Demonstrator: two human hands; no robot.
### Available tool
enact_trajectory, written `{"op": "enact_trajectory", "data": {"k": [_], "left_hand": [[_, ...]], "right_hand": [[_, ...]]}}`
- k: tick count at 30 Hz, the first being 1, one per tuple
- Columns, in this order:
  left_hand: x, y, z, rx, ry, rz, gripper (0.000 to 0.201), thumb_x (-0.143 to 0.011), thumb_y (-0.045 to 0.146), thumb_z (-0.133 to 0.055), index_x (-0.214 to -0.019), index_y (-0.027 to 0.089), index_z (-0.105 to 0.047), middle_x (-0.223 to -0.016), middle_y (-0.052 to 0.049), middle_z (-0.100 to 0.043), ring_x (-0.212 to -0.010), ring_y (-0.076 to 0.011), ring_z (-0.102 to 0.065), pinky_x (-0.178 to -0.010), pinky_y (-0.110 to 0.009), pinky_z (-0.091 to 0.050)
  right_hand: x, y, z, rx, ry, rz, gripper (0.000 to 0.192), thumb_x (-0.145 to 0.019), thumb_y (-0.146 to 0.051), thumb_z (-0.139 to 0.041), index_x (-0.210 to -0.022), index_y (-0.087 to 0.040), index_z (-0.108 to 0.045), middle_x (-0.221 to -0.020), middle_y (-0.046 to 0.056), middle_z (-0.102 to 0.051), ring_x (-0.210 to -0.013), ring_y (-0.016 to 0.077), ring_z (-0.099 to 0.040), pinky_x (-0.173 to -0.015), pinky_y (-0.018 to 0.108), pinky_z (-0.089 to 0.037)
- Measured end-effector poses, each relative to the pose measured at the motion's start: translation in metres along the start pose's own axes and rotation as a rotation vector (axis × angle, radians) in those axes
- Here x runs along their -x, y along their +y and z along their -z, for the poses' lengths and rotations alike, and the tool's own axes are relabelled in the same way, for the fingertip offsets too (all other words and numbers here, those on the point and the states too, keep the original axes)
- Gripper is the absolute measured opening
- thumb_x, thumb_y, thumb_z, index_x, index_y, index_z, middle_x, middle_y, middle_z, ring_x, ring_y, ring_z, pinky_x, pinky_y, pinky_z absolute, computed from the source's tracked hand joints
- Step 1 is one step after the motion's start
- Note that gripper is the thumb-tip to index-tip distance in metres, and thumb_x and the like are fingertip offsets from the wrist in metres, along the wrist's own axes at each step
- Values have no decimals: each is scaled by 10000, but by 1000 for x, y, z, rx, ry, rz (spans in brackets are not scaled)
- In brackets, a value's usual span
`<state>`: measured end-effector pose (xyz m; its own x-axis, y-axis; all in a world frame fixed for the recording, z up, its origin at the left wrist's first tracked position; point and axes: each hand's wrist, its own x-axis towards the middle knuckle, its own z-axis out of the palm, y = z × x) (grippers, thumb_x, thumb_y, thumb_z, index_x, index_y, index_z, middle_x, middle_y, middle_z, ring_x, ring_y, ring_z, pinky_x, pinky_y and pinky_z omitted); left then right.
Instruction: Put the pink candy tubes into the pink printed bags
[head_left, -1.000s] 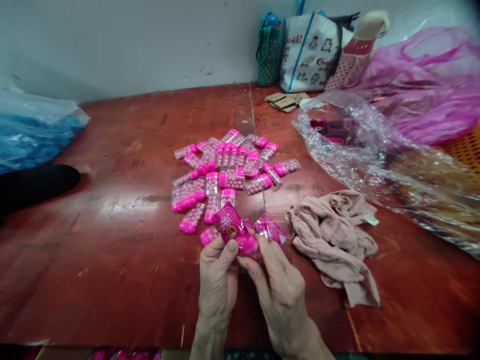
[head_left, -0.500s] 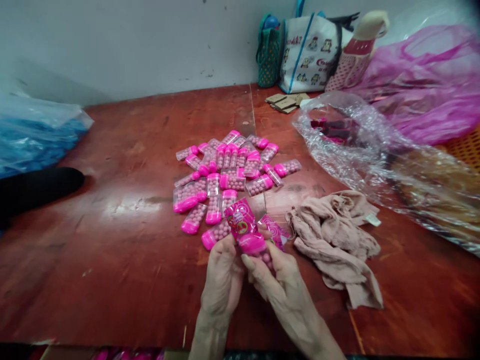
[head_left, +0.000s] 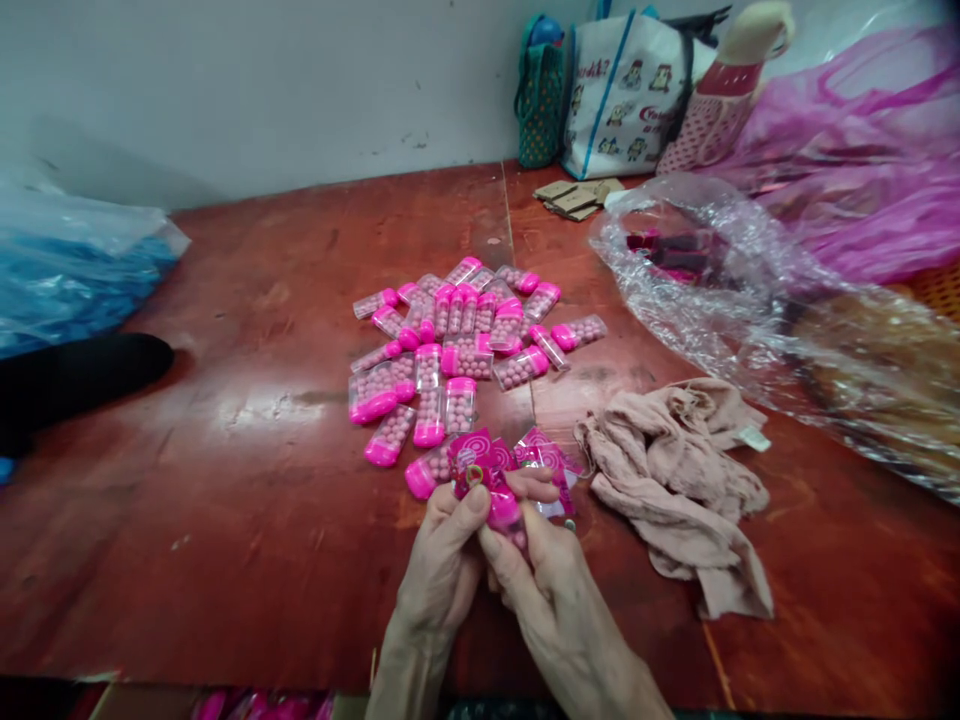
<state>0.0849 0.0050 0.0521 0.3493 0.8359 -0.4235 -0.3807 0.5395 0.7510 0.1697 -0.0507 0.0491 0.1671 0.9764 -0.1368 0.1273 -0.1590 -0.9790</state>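
Both hands, left hand (head_left: 442, 560) and right hand (head_left: 551, 590), pinch a pink-capped candy tube (head_left: 504, 510) with its printed label (head_left: 471, 462), just before the pile of bare tubes (head_left: 457, 345); nearly all remain unlabelled.

red wooden table (head_left: 247, 520) | pile of pink-capped candy tubes (head_left: 457, 345) | beige cloth (head_left: 679, 480) | clear plastic bag (head_left: 757, 300)

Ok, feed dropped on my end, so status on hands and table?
Both hands, left and right, closed on pink-capped clear candy tube with pink printed wrapper. Tube pile just beyond. Beige cloth right, apart.
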Motion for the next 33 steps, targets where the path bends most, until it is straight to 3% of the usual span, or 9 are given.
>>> {"op": "enact_trajectory", "data": {"k": [4,11,14,17,20,22,27,30,33], "left_hand": [[2,2,5,50,-131,34,227,-818,285,-542,-768,151,-718,-857,-123,-721,-818,-273,-665,-705,-374,-523],[4,-4,12,59,-74,5,174,-777,302,-623,-802,154,-710,-802,-89,-719,-800,-243,-662,-745,-354,-517],[5,-5,11,156,-40,-43,294,-763,423,-617,-889,169,-696,-845,-78,-713,-772,-219,-657,-722,-330,-521],[8,-6,9,127,-95,-41,364,-758,420,-625,-1027,177,-664,-860,-78,-707,-647,-169,-642,-609,-269,-525],[11,-7,6,80,-54,-70,295,-749,275,-664,-1032,192,-667,-807,-57,-710,-545,-121,-610,-533,-217,-505],[12,-7,4,96,14,-119,244,-769,249,-641,-1001,183,-679,-836,-67,-710,-607,-132,-629,-587,-227,-515],[17,-5,4,53,107,-214,172,-761,210,-651,-926,181,-690,-835,-51,-707,-730,-152,-647,-706,-253,-506],[24,-7,8,-27,44,-182,196,-787,208,-625,-978,196,-669,-843,-39,-702,-728,-136,-641,-698,-233,-494],[30,-11,11,-106,-51,-106,201,-804,219,-604,-998,195,-653,-791,-34,-696,-643,-110,-621,-629,-207,-480]], "right_hand": [[0,-1,-4,97,72,100,219,-911,-304,-415,-1004,-189,-576,-733,50,-639,-655,194,-606,-580,265,-482],[5,5,2,91,42,31,220,-865,-368,-516,-989,-209,-603,-813,48,-654,-731,202,-619,-610,259,-486],[1,3,1,-23,-20,26,232,-875,-382,-506,-1003,-207,-588,-801,30,-639,-744,183,-608,-609,242,-476],[-2,0,-3,-118,-34,21,242,-914,-383,-442,-1062,-215,-532,-747,1,-601,-677,149,-580,-558,217,-448],[-3,0,-4,-50,16,57,248,-934,-381,-394,-1068,-212,-516,-756,7,-591,-648,146,-567,-558,225,-443],[-2,0,-3,74,75,147,256,-934,-369,-385,-998,-188,-555,-776,40,-601,-676,172,-578,-588,257,-452],[-2,-3,5,232,383,390,241,-916,-307,-445,-1067,-171,-576,-936,93,-610,-874,222,-564,-745,329,-449],[-3,-5,11,105,369,315,263,-895,-324,-490,-1107,-194,-575,-1038,82,-596,-966,220,-542,-830,338,-430],[-5,-5,14,-149,327,105,193,-851,-369,-565,-938,-206,-623,-853,22,-615,-781,168,-565,-702,273,-455]]}}
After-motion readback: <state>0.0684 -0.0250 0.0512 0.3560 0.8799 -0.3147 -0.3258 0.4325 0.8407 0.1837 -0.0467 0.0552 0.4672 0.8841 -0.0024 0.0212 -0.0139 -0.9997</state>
